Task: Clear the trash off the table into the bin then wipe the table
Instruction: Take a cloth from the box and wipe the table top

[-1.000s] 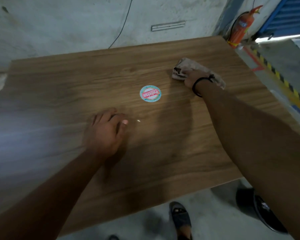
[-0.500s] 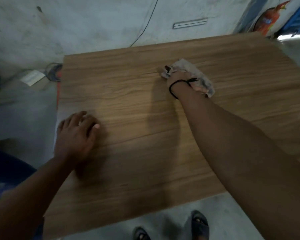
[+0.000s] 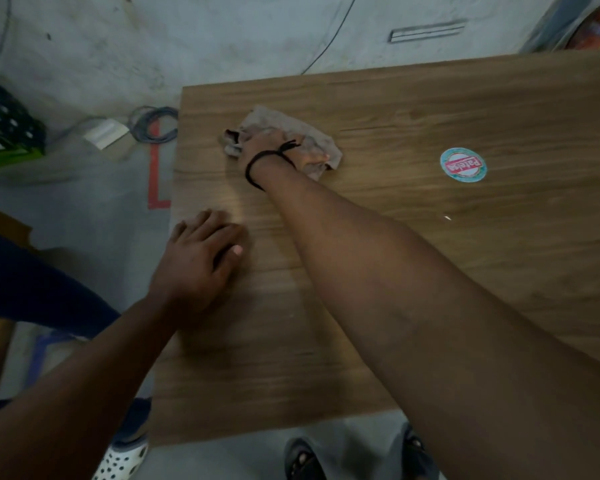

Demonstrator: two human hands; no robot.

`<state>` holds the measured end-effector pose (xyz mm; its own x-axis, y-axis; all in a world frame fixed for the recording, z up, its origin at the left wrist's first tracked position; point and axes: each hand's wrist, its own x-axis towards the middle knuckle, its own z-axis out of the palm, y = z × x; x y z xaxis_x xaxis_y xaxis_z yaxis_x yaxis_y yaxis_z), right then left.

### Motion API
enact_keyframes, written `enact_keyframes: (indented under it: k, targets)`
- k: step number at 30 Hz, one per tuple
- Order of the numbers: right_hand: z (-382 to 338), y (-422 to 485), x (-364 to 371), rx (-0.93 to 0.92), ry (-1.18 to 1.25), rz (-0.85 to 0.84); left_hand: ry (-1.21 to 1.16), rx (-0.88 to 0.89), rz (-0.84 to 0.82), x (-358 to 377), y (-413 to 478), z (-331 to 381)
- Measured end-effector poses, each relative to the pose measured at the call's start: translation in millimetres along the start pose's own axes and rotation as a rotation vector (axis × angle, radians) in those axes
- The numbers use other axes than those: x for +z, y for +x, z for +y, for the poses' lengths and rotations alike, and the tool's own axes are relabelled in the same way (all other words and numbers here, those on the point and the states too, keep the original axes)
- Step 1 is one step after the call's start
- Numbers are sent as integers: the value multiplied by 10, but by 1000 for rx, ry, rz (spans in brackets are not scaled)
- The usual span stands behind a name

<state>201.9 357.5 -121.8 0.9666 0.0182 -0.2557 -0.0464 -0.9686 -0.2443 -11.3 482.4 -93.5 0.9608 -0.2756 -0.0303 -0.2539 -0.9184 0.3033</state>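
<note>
While right hand (image 3: pixel 274 147) presses cloth (image 3: pixel 312 136), sticker (image 3: pixel 462 164) sits well apart.

dim, soft and slightly blurred; faint glare on the table (image 3: pixel 243 206), wide-angle bending at edges.

The cloth (image 3: pixel 284 133) lies on the far left part of the surface (image 3: pixel 413 271), with the right hand (image 3: pixel 274 150) pressed flat on top of it, and the left hand (image 3: pixel 198 261) rests flat on the surface nearer the person, at its left edge. The sticker (image 3: pixel 462 165) sits on the surface well to the right of the cloth, and a small scrap (image 3: pixel 447 218) lies just nearer the person than the sticker. On the floor left of the surface lie a cable coil (image 3: pixel 155 124) and, further left, a crate (image 3: pixel 9 126), while sandalled feet (image 3: pixel 302 459) stand below the near edge.
</note>
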Motion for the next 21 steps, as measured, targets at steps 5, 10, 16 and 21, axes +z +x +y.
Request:
enact_keyframes:
  k: [5, 10, 16, 21]
  targets:
    - [-416, -263, -27, -73, 60, -223, 34, -72, 17, 1, -167, 25]
    - [-542, -563, -90, -289, -27, -127, 65, -37, 34, 54, -195, 69]
    - [-281, -975, -302, -635, -245, -150, 94, 53, 198, 10, -292, 143]
    - [44, -1049, -438, -745, -337, -221, 140, 119, 159, 19, -332, 164]
